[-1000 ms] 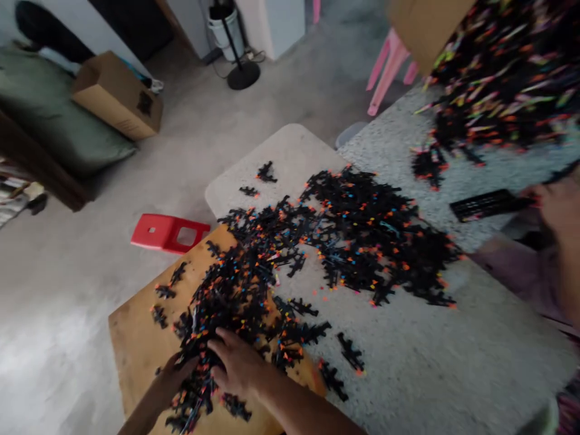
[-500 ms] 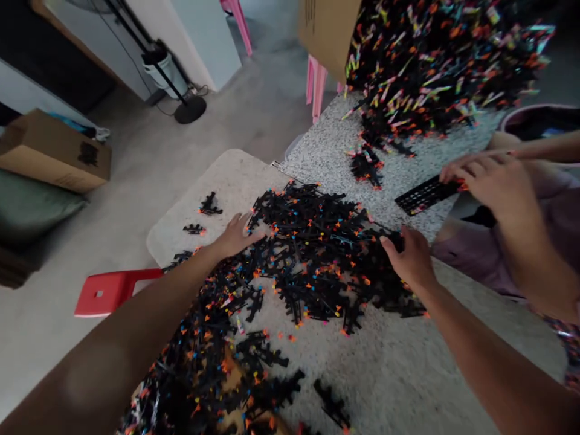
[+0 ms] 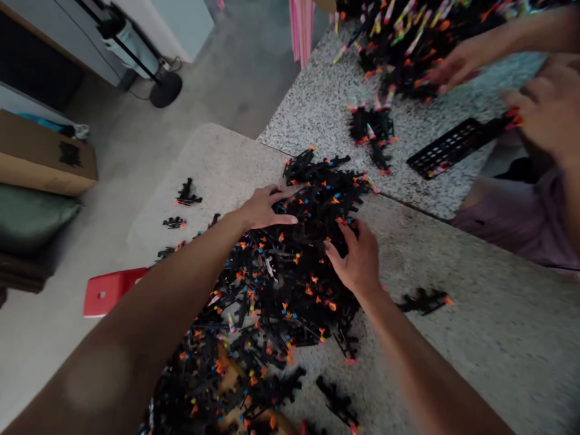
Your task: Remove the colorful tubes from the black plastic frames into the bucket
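A pile of small black toy guns (image 3: 290,290) with orange and blue tips covers the middle of the pale speckled table. My left hand (image 3: 267,208) lies at the pile's upper left side, its fingers stretched and the thumb apart. Against the right side of the heap rests my right hand (image 3: 360,257), thumb and fingers spread and curved, fingertips touching the toys. Neither hand has a toy gripped in it. A single toy gun (image 3: 423,300) lies to the right of my right forearm.
Across the table seam, a co-worker's hand (image 3: 462,63) touches another colourful heap (image 3: 408,36). Their other hand (image 3: 548,115) holds a black slotted piece (image 3: 446,148). A red stool (image 3: 106,293) stands at left, a cardboard box (image 3: 45,157) beyond it.
My right hand has swept left, and the pile's right side is bunched closer to my left hand. One toy gun lies apart at the right. A co-worker's hand has moved to the far heap.
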Motion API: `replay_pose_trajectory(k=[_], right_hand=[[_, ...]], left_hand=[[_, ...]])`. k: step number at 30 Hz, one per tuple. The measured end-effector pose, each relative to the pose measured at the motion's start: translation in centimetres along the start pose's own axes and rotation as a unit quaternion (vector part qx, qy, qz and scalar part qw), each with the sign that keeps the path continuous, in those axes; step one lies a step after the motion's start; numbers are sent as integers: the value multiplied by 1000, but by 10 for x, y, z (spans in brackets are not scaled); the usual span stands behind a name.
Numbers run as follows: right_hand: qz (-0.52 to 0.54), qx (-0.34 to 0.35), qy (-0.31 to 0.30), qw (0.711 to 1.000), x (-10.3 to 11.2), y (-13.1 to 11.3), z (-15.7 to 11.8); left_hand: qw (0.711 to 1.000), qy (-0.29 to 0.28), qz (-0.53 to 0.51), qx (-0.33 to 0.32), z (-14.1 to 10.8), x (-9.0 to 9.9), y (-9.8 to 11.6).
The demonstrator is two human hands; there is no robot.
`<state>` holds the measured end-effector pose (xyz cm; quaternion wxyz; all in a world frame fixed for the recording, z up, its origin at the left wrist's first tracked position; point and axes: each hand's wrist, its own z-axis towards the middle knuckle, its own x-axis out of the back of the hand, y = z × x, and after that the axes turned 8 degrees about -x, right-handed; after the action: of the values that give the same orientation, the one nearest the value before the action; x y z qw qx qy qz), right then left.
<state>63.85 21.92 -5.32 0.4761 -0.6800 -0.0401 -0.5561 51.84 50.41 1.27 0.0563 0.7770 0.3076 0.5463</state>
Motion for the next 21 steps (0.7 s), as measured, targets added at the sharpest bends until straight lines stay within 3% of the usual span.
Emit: replay_pose_trajectory(k=[5,9,17,21], right_hand=[[101,-16,12,995,-31,-53,-46],[147,-39,12,988,-47,-81,-73],[226,-54,-102,967,-71,-141,-147],[237,-74,-152,957,-83,-166,-182]], left_hand=[[998,-12,-31,44,-54,-24,17],[991,-65,-49,108,-101,-30,19],[963,-170,-125,167,-212,-25,-5],[963,-158,-126,177,-270,-34,-13]])
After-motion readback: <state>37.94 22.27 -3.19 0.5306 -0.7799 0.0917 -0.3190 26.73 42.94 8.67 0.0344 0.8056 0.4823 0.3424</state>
